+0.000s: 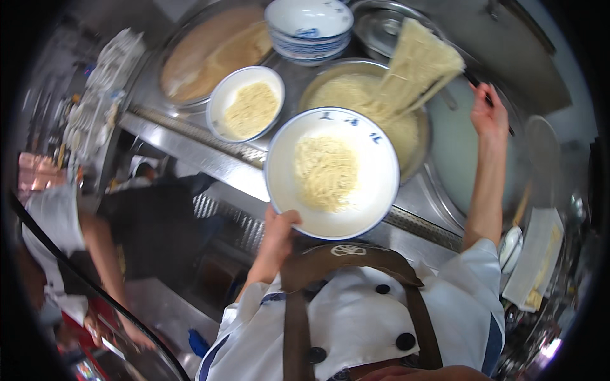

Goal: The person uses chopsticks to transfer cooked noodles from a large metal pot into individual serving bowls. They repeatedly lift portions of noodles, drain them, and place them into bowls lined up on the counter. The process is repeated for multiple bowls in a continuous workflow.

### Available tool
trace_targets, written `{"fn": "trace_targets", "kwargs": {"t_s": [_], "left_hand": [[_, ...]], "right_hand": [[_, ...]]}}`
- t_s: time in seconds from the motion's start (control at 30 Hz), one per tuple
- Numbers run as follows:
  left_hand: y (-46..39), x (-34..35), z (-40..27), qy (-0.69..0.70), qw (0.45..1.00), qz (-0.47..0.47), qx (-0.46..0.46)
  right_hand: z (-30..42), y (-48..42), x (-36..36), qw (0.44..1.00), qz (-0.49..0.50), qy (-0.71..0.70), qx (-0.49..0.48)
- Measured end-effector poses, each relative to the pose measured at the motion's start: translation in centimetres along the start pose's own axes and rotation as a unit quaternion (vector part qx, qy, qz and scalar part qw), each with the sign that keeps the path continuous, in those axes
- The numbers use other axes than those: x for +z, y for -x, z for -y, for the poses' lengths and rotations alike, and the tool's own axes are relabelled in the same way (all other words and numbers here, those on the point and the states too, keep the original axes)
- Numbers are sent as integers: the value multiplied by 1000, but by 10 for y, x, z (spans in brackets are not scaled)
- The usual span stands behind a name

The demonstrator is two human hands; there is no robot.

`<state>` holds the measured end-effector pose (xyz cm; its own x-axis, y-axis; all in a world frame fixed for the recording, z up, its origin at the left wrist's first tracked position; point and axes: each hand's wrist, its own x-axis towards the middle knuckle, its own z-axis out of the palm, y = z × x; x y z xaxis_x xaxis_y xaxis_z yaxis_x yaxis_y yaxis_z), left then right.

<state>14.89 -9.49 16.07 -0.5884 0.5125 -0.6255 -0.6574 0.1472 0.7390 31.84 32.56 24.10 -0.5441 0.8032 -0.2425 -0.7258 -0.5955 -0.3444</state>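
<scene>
My left hand grips the near rim of a white bowl with blue edging and writing inside. Pale thin noodles lie in this bowl, which is tilted toward me. In my right hand are dark chopsticks. From them hangs a thick bundle of noodles, its lower end trailing into a round metal basin of more noodles. The held bowl hides part of the basin's near side. To the left, another white bowl with noodles rests on the steel counter.
Stacked blue-and-white bowls stand behind the basin, beside a metal lid. A wide pot of brown liquid sits back left. Cloudy liquid fills a large pot under my right arm. Another person bends at the left; a long white tray lies right.
</scene>
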Motion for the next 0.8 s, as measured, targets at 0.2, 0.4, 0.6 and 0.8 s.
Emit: {"fn": "trace_targets", "kwargs": {"t_s": [0.2, 0.4, 0.6, 0.8], "left_hand": [[12, 13, -11, 6, 1000, -29, -6], [10, 19, -12, 21, 999, -32, -3], [11, 12, -7, 39, 998, -41, 0], [-1, 2, 2, 19, 999, -28, 3]], "right_hand": [[7, 17, 50, 994, -4, 72, -78], [-20, 14, 0, 993, -40, 78, -76], [-53, 11, -41, 973, -132, 145, -121], [-91, -4, -113, 960, -230, 118, -105]]}}
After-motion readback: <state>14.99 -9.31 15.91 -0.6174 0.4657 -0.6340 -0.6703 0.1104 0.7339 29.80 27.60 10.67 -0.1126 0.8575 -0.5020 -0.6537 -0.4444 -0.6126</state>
